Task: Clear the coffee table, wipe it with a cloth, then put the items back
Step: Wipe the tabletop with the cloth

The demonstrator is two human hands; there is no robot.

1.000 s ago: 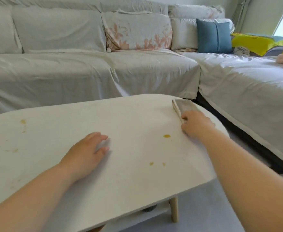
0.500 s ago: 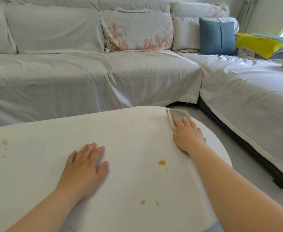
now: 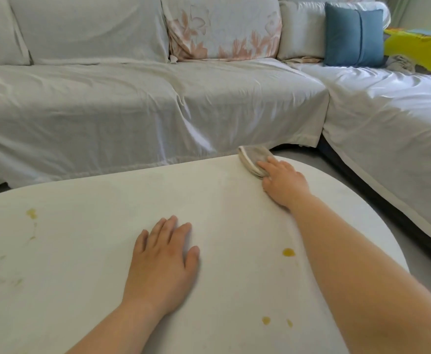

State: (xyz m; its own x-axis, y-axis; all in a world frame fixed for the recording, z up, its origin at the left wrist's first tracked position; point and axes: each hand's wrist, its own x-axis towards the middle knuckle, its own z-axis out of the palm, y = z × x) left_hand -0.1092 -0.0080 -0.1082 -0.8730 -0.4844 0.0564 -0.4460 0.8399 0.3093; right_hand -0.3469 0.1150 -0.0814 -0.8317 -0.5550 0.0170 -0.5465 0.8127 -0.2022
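The white oval coffee table (image 3: 81,290) fills the lower part of the head view. A folded grey-beige cloth (image 3: 252,159) lies at its far edge, right of centre. My right hand (image 3: 283,183) presses on the cloth with straight fingers, covering its near part. My left hand (image 3: 162,261) rests flat on the tabletop near the middle, fingers spread. Yellow-orange stains mark the top: one spot (image 3: 288,252) beside my right forearm, two small spots (image 3: 266,320) nearer me, and a smear (image 3: 32,213) at the left.
A grey-covered corner sofa (image 3: 158,98) wraps round the far and right sides of the table. On it lie a floral cushion (image 3: 222,29), a blue cushion (image 3: 353,38) and a yellow blanket (image 3: 418,49). A strip of grey floor (image 3: 303,154) separates table and sofa.
My right hand has pushed the cloth away from me to the table's far edge. My left hand stays flat on the top. The camera has moved closer and higher over the table.
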